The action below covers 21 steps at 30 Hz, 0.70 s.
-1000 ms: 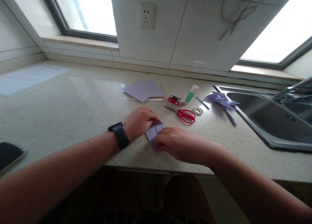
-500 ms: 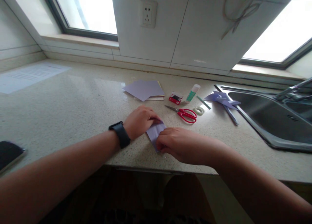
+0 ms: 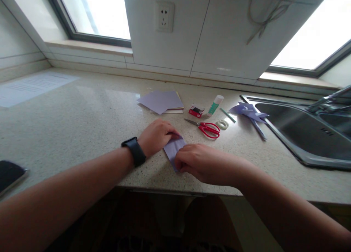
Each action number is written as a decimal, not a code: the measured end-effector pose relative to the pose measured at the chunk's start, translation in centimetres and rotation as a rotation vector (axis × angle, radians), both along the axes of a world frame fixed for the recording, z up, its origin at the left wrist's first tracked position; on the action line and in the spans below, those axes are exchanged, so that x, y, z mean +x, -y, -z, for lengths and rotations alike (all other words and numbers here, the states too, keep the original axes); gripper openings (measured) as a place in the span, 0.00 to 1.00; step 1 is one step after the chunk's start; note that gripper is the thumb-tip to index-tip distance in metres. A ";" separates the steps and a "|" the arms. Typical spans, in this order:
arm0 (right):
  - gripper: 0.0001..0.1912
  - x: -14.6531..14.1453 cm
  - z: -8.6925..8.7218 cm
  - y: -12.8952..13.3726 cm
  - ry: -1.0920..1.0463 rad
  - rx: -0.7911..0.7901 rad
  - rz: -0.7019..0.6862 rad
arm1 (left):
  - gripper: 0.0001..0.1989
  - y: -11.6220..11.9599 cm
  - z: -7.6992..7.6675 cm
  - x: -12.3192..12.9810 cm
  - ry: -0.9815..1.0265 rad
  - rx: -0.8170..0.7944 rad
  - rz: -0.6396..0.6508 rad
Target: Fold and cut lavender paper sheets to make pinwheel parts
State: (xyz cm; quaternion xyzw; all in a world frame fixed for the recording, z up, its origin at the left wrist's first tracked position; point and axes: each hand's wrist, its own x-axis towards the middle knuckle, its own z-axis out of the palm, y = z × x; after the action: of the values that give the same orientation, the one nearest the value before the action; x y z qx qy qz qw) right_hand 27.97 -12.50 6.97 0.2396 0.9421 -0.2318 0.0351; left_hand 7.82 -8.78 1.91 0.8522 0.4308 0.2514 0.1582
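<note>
A folded piece of purple paper lies on the counter near its front edge, partly covered by both hands. My left hand, with a dark watch on its wrist, is closed on the paper's far edge. At the near right side, my right hand pinches the paper between curled fingers. Beyond the hands are red-handled scissors, a roll of tape, a small red box and a glue stick. A stack of purple paper sheets lies behind the left hand.
A purple paper pinwheel on a stick rests against the rim of the steel sink at right. A thin green stick lies near the glue. Printed paper and a dark phone-like object are at left.
Both hands stay on the purple paper with almost the same grip. The whole view has shifted very slightly; nothing else has visibly moved.
</note>
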 end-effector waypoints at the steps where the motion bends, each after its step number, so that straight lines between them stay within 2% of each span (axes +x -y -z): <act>1: 0.08 0.0 0.0 0.0 -0.004 -0.011 0.007 | 0.10 0.0 0.0 0.0 -0.001 -0.001 0.000; 6: 0.07 0.2 0.2 -0.1 -0.043 -0.036 0.017 | 0.08 0.2 0.0 0.1 -0.029 0.020 0.013; 8: 0.07 0.3 0.3 -0.1 -0.055 -0.035 0.019 | 0.05 0.7 -0.2 0.3 -0.059 0.089 -0.054; 11: 0.08 0.4 0.5 0.0 -0.084 -0.022 0.033 | 0.13 2.4 -1.1 0.7 -0.066 0.270 -0.239; 12: 0.08 0.4 0.6 0.1 -0.099 -0.019 0.040 | 0.12 3.1 -1.5 0.8 -0.070 0.299 -0.238; 13: 0.08 0.4 0.7 0.2 -0.118 -0.023 0.048 | 0.09 3.9 -2.0 0.8 -0.083 0.288 -0.183; 15: 0.09 0.5 0.9 0.3 -0.165 -0.048 0.069 | 0.02 5.4 -2.9 0.8 -0.133 0.136 -0.015; 18: 0.10 0.6 1.2 0.6 -0.218 -0.068 0.120 | 0.02 7.2 -3.6 0.6 -0.140 -0.074 0.002; 21: 0.09 0.7 1.6 0.8 -0.234 -0.027 0.165 | 0.03 8.0 -3.5 0.6 -0.122 -0.178 0.034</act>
State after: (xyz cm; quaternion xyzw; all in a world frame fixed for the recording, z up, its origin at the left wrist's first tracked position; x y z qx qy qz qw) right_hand 28.70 -13.35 5.32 0.2869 0.9137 -0.2729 -0.0911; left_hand 8.44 -16.76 5.39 0.8557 0.4457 0.1572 0.2108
